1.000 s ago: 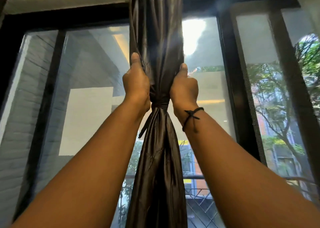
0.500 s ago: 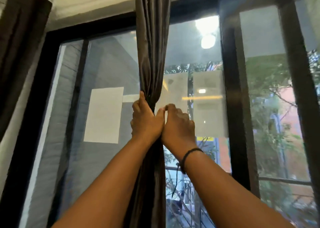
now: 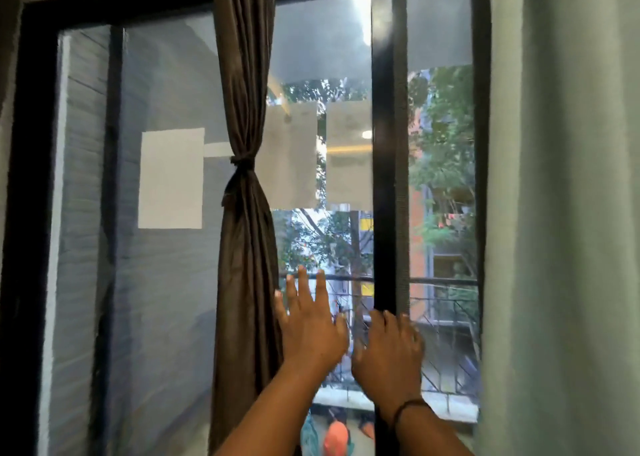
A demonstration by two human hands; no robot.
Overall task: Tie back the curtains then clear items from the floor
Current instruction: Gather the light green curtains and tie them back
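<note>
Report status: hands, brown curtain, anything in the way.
Left hand open, right hand open, both holding nothing. Brown curtain cinched by tie. Nothing in the way.

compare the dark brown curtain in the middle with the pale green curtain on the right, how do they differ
The dark brown satin curtain is gathered into a narrow bundle; the pale green curtain hangs loose and wide. The brown one is cinched by a tie at mid-height; the green one shows no tie. The brown one hangs in front of the glass; the green one sits at the window's right edge. Both hang in vertical folds, and neither hand touches them.
</note>
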